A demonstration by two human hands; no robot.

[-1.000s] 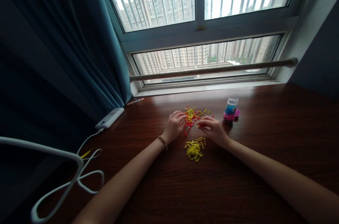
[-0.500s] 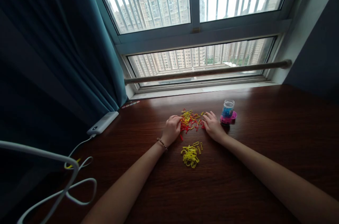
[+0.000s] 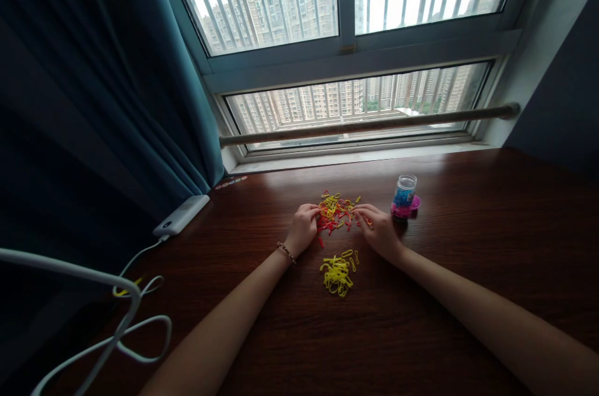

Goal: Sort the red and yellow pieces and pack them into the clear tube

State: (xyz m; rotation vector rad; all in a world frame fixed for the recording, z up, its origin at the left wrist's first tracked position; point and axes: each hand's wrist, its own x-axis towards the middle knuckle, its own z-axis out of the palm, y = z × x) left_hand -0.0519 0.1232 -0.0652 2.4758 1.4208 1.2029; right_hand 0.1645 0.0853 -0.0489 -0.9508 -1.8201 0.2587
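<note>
A mixed pile of red and yellow bands point(image 3: 333, 210) lies on the dark wooden table between the two hands. At its left edge is my left hand point(image 3: 303, 227), fingers pressed together on something too small to make out. My right hand point(image 3: 378, 232) is at the pile's right edge, thumb and fingertips brought together; what is between them, if anything, cannot be made out. Nearer to me lies a second pile, of yellow bands only point(image 3: 337, 274).
A clear jar with blue contents point(image 3: 405, 191) stands right of my right hand, beside a pink lid point(image 3: 415, 202). At the left are a white power strip point(image 3: 181, 216) and looping white cables point(image 3: 145, 319). Behind the table point(image 3: 458, 209) is a barred window.
My right hand has shifted slightly, and its spread fingers have drawn together at the pile's right edge. My left hand stays nearly where it was. The camera view has shifted a little.
</note>
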